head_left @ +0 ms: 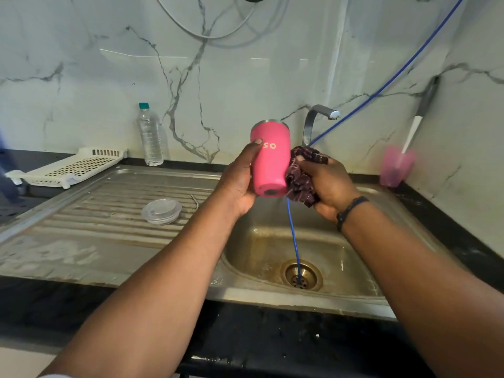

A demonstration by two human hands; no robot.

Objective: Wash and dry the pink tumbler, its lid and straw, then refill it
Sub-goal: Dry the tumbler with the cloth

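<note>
My left hand grips the pink tumbler above the sink basin, its steel rim pointing up and away and its base tilted toward me. My right hand holds a bunched dark striped cloth against the tumbler's right side. The clear lid lies on the ribbed drainboard to the left. The bent metal straw lies just right of the lid.
The steel sink has a drain with a thin blue tube running into it. The tap stands behind the tumbler. A water bottle and white rack sit at the back left. A pink cup with a brush stands right.
</note>
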